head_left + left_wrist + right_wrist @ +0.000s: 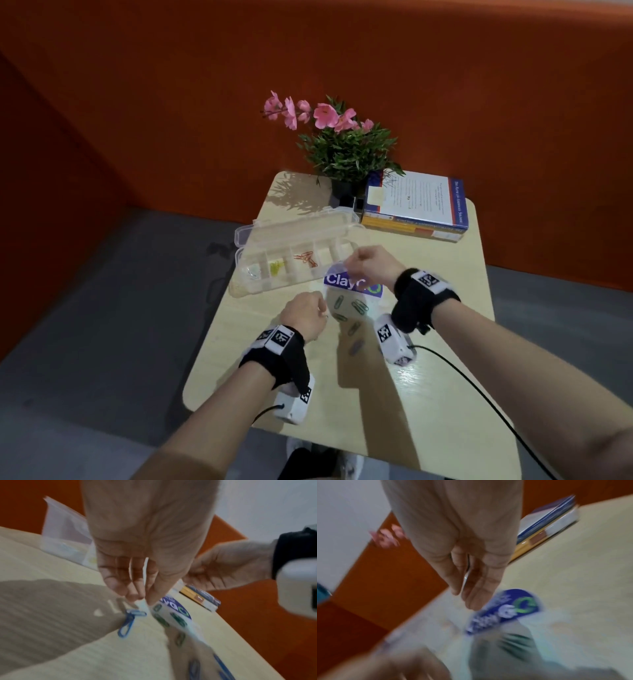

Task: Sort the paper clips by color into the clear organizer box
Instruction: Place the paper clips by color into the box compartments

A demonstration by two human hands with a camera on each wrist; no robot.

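Observation:
The clear organizer box [263,240] lies open at the table's far left, with pale, yellow [276,268] and orange clips [306,258] in separate compartments. Both hands hold a clear plastic bag [349,301] with a blue label above the table, just in front of the box. My right hand [347,270] pinches its top edge and my left hand [323,313] pinches its left edge. Green clips [161,619] sit inside the bag. Blue clips [128,622] show just below my left fingertips [150,600]. Whether they are in the air or on the table I cannot tell. The right wrist view is blurred.
A potted plant with pink flowers [342,147] and a stack of books [414,205] stand at the back of the small wooden table [445,377]. Dark clip shapes [355,346] show on the table under the bag. A black cable [479,397] crosses the right side.

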